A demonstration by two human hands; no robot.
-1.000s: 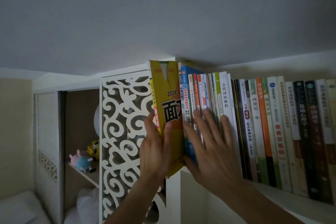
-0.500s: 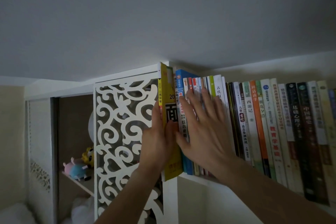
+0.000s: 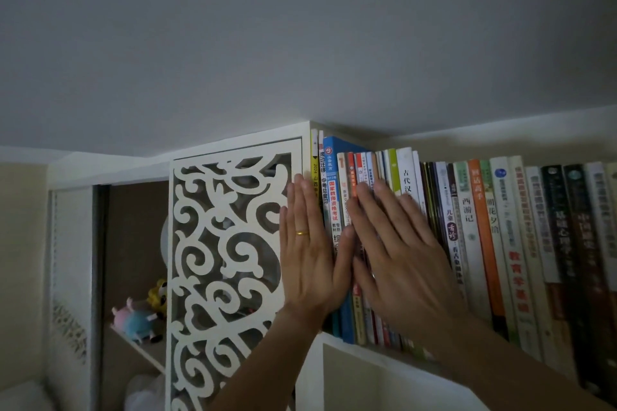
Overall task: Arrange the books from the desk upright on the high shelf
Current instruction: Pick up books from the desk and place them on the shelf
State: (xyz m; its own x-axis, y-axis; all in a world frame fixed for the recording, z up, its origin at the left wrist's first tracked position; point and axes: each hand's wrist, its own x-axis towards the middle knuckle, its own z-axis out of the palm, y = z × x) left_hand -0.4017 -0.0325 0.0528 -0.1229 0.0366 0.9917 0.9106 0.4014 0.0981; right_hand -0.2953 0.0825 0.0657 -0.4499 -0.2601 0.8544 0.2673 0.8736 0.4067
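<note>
A long row of books stands upright on the high shelf [image 3: 374,352] just under the ceiling. At its left end, against the carved panel, stands the yellow book [image 3: 314,167], with only its spine showing. A blue book [image 3: 331,173] is right beside it. My left hand [image 3: 309,250] lies flat with straight fingers on the spines at the left end. My right hand [image 3: 397,253] presses flat on the spines of the thin books beside the white book [image 3: 408,170]. Neither hand grips anything.
A white carved lattice panel [image 3: 230,260] bounds the shelf on the left. Behind it, a lower shelf holds plush toys [image 3: 140,314]. The ceiling hangs close above the book tops. More upright books [image 3: 521,243] fill the shelf to the right.
The yellow book has gone from tilted and sticking out to fully pushed in with only its spine showing. Both hands have flattened against the spines.
</note>
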